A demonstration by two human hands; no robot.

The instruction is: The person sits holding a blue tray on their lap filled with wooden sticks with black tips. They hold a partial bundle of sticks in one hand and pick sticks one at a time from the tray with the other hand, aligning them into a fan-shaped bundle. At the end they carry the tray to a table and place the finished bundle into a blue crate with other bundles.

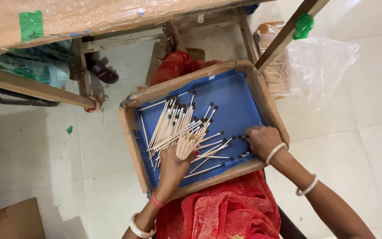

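I see pale tan sticks (173,126) with black tips on a tray (235,102) lined bright blue with a brown wooden rim. My lap cloth (226,212) is red, the floor (32,146) off-white, the tape (31,24) green.

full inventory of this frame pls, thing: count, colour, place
tray: 1, wooden rim, blue liner, on the lap
sticks: many, pale with dark tips, loose in the tray
bundle: 1, pale sticks, in the left hand
bag: 1, clear plastic, floor right of the tray
stick pile: 1, pale, beside the bag
table: 1, wood under plastic wrap, top of view
sandal: 1, dark, under the table
cardboard: 1, brown, bottom-left floor
red cloth: 1, over the lap
left hand: 1, grips the bundle
right hand: 1, on sticks at the tray's right edge
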